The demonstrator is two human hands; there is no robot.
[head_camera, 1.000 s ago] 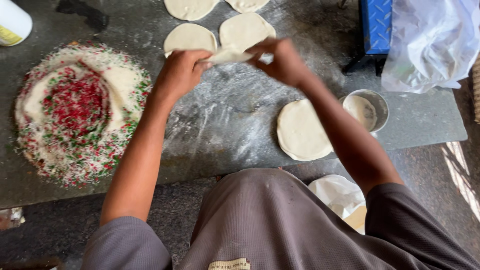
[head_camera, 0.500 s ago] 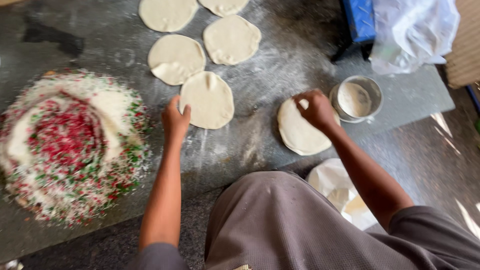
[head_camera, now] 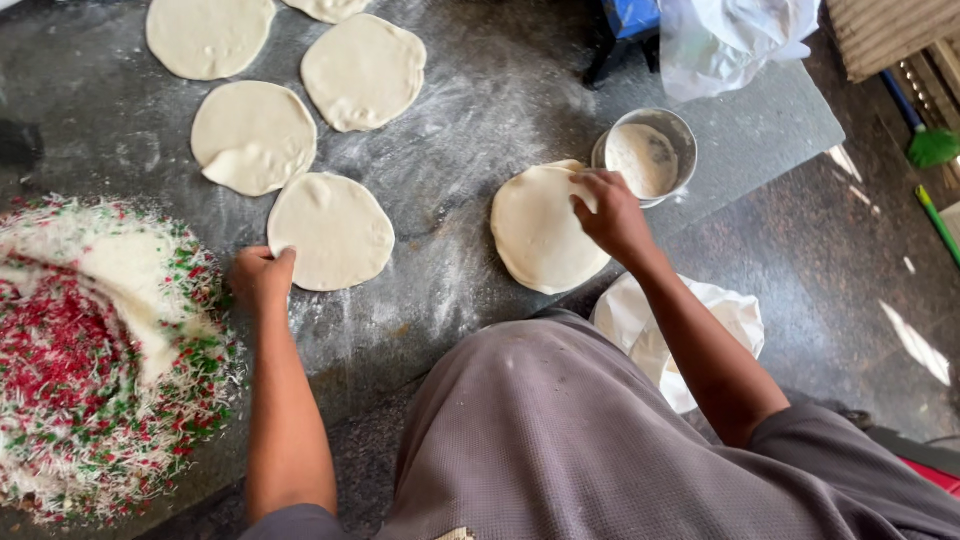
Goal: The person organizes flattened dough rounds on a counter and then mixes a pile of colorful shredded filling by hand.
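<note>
**Both hands on dough discs**

Right hand pinches the upper edge of a dough stack at frame centre, fingers curled to peel the top disc. Left hand grips the lower-left rim of a laid disc, probably squaring it. Three more discs lie upper left on the floured tabletop; flour cup is kept close beside the stack; red-green shredded filling is heaped far left.

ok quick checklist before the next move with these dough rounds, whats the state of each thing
1. Left hand touching the edge of the nearest laid-out round: ok.
2. Right hand on the stack of rounds: ok.
3. Top round pinched free of the stack: cannot tell.
4. Laid-out rounds lying flat: ok, though some touch at the edges.
5. Metal flour cup upright beside the stack: ok.
6. Red, green and white shredded pile apart from the rounds: ok.
</note>
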